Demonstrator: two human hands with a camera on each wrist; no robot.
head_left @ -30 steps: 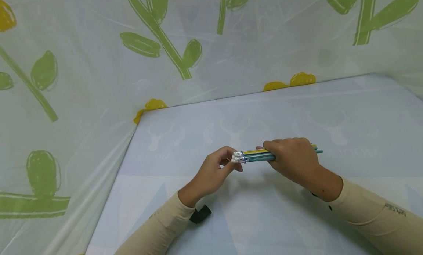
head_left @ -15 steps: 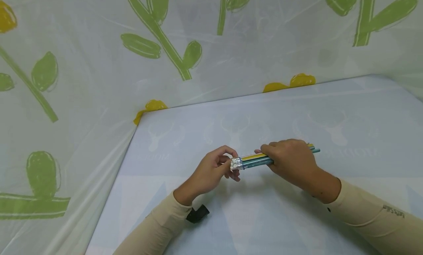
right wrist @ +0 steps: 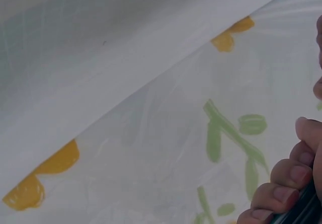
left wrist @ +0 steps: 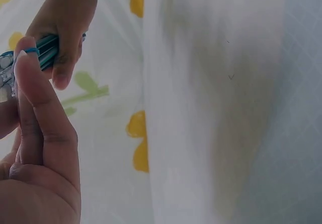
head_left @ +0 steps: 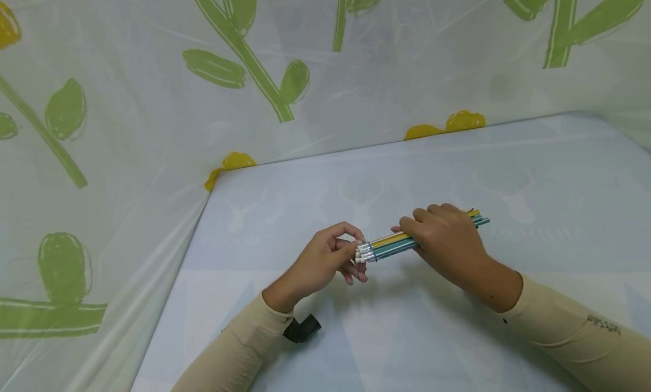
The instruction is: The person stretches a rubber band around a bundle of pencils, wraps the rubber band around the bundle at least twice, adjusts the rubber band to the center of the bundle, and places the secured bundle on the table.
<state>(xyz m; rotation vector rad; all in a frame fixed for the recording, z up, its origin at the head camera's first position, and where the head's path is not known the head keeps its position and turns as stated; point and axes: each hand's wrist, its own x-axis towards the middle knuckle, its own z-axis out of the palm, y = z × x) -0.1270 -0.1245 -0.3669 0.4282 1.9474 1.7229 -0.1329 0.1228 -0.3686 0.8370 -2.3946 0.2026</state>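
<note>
A bundle of several pencils, teal and yellow with white eraser ends, is held above the table by my right hand, its fingers wrapped round the middle. The erasers point left; the other ends stick out past the right hand. Near the erasers a thin blue rubber band circles the bundle. My left hand is at that end, thumb and index finger pinching at the band. In the left wrist view the rubber band crosses the index fingertip. The right wrist view shows curled right fingers over the dark pencils.
A pale, printed cloth covers the table. Behind and to the left hangs a white curtain with green leaves and yellow flowers, meeting the table's back and left edges. A black device sits under the left wrist.
The right hand has raised the pencils' far end slightly, so the bundle slants more. The eraser end and my left hand have dropped a little, and the left fingers have shifted at the band.
</note>
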